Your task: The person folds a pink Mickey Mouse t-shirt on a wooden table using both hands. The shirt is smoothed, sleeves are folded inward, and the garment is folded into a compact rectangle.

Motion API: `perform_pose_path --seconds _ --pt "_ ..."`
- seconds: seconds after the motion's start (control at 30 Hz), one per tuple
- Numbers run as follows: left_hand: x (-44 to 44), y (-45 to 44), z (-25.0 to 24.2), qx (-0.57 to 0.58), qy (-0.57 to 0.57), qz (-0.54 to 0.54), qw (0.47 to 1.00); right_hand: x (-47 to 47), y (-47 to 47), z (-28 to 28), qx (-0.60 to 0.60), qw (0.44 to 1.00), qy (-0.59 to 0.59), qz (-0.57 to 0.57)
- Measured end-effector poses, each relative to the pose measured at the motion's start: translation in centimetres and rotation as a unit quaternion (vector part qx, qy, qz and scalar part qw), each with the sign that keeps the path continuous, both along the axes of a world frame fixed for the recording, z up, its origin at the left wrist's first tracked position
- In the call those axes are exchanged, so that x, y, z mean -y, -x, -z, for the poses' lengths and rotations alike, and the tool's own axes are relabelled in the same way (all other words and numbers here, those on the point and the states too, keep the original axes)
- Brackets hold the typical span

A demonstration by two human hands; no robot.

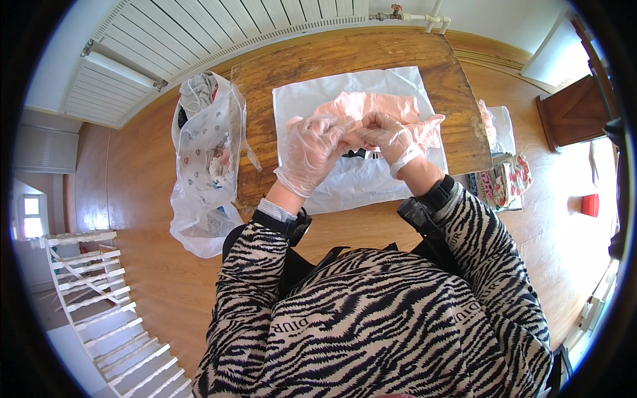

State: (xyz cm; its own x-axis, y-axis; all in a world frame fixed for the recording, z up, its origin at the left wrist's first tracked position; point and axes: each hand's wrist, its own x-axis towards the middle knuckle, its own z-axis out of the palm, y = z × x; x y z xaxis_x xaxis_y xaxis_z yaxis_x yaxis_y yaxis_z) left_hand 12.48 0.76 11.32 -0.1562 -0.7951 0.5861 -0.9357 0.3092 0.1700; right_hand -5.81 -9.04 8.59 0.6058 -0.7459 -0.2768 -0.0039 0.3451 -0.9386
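Both my hands wear clear plastic gloves and meet over a pale pink cloth garment (366,103). My left hand (318,147) pinches the garment's near edge between thumb and fingers. Close beside it, my right hand (385,134) grips the same gathered part of the fabric. The garment's wrinkled right end (429,130) spreads out past my right hand. Beneath lies a white sheet (343,188) on a worn wooden table (278,62). Something small and black (354,153) shows just below my fingers, mostly hidden by them.
Left of the table are clear plastic bags (206,149) with clothes in them. Folded patterned clothes (510,179) lie beyond the table's right edge, near a red cup (590,205). A radiator (224,30) lines the far wall; a white railing (99,288) stands lower left.
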Motion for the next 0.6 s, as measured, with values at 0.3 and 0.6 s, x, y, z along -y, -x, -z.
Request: perform_pose_path --seconds 0.3,0.6 --pt "-0.3 -0.1 -0.9 -0.031 -0.074 0.0 0.997 0.4 0.5 -2.3 -0.033 0.999 0.029 -0.004" --pt "-0.5 -1.5 -0.6 -0.06 -0.066 -0.011 0.996 8.0 7.5 -1.2 -0.274 0.898 0.344 -0.024"
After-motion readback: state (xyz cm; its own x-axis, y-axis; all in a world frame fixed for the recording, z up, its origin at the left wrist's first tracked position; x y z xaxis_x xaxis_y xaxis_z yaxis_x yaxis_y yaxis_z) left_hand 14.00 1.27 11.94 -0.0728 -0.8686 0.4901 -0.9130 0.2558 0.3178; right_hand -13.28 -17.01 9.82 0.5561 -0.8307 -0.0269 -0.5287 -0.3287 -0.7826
